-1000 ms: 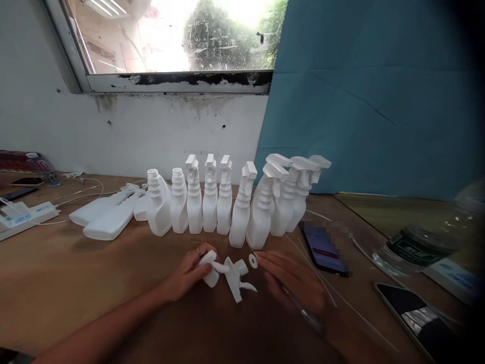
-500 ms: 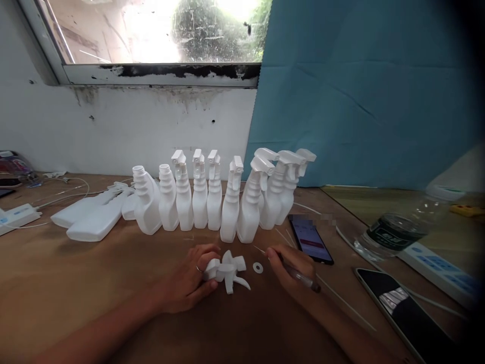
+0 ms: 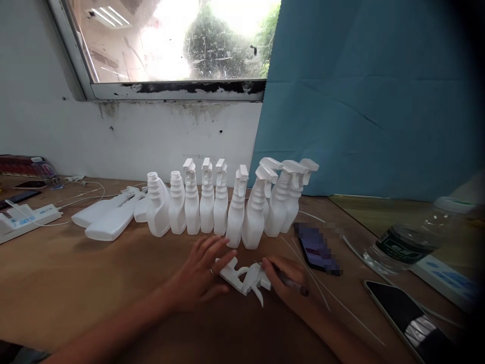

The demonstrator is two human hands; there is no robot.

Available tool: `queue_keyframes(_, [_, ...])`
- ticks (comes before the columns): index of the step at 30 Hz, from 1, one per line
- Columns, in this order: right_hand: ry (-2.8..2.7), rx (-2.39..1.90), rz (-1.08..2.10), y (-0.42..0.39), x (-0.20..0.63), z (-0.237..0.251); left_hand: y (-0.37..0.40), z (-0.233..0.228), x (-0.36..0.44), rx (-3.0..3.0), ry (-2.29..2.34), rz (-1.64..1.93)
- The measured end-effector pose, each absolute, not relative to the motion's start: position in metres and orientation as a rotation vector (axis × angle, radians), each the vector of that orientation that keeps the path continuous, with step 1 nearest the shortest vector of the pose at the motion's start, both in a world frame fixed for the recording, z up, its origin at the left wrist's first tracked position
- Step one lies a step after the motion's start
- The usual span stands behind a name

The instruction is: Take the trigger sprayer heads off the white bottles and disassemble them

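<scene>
A white trigger sprayer head [image 3: 244, 275] lies on the brown table [image 3: 94, 288] between my hands. My left hand [image 3: 202, 270], with a ring on it, presses on the sprayer's left end, fingers spread over it. My right hand [image 3: 286, 275] holds a thin pen-like tool [image 3: 293, 284] and touches the sprayer's right end with its fingertips. Behind them stands a row of white spray bottles [image 3: 227, 205]; the two at the left have no heads.
Two white bottles [image 3: 108, 220] lie flat at the left beside a power strip [image 3: 25, 220]. A phone [image 3: 316, 247] lies right of my hands, another phone [image 3: 415, 318] at the near right. A clear water bottle [image 3: 411, 240] lies further right. Thin white tubes [image 3: 333, 298] cross the table.
Both hands have closed in on the sprayer head. The small white washer that lay on the table between them is out of sight. The sprayer has turned.
</scene>
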State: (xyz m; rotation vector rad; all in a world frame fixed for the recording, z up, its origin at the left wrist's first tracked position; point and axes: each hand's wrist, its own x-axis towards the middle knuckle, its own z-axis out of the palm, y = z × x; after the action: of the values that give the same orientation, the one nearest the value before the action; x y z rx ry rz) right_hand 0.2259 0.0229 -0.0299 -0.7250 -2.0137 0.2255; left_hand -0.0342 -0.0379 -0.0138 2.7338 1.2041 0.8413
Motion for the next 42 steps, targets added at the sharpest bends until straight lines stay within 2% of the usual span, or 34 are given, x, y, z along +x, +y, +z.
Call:
queue_keyframes(6, [-2.0,-0.712,0.205,0.028,0.228,-0.034,0.001,0.079,-0.059,2.722,1.929,1.603])
queue_keyframes(10, [-2.003,-0.703,0.192,0.028,0.229,-0.033,0.023,0.138,-0.067,2.188,2.353,1.654])
queue_keyframes(13, [-2.006,-0.715,0.188,0.029,0.231,-0.032,0.03,0.152,-0.067,1.944,2.458,1.598])
queue_keyframes(21, [-1.967,-0.749,0.205,0.03,0.235,-0.029,0.03,0.147,-0.073,2.028,2.402,1.384])
queue_keyframes(31, [-1.82,-0.625,0.229,0.025,0.228,0.005,0.006,0.161,-0.078,2.098,2.296,1.552])
queue_keyframes(36, [-1.857,-0.574,0.427,0.027,0.21,0.043,-0.025,0.172,-0.078,2.091,2.202,1.709])
queue_keyframes(42, [-1.815,-0.557,0.93,0.026,0.162,0.107,-0.046,0.175,-0.059,1.984,1.626,1.793])
